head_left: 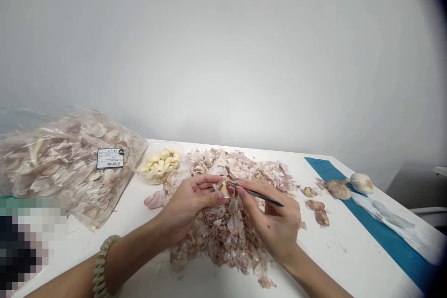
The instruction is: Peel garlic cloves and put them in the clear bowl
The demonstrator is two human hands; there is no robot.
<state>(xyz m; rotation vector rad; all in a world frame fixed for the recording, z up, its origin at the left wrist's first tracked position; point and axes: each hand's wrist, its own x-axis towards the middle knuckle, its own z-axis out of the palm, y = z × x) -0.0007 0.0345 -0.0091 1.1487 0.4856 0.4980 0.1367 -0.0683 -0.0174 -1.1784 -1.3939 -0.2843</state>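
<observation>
Between the thumb and fingers of my left hand (190, 202) is a garlic clove (224, 190), partly peeled, with pale flesh and some papery skin showing. My right hand (272, 216) grips a slim dark metal tool (260, 194), which looks like tweezers or a small knife. Its tip is at the upper side of the clove. Beneath both hands spreads a heap of garlic skins (230, 237). A clear round tub (153, 178) of peeled cloves stands beyond my left hand. Several unpeeled cloves (321, 217) lie to the right of my right hand.
A large clear bag (70, 163) stuffed with garlic skins and bearing a price label fills the left. On the right, a whole garlic bulb (362, 183) and a partly broken bulb (338, 189) rest by a blue strip (380, 223) with crumpled clear plastic (391, 221). A wall rises behind.
</observation>
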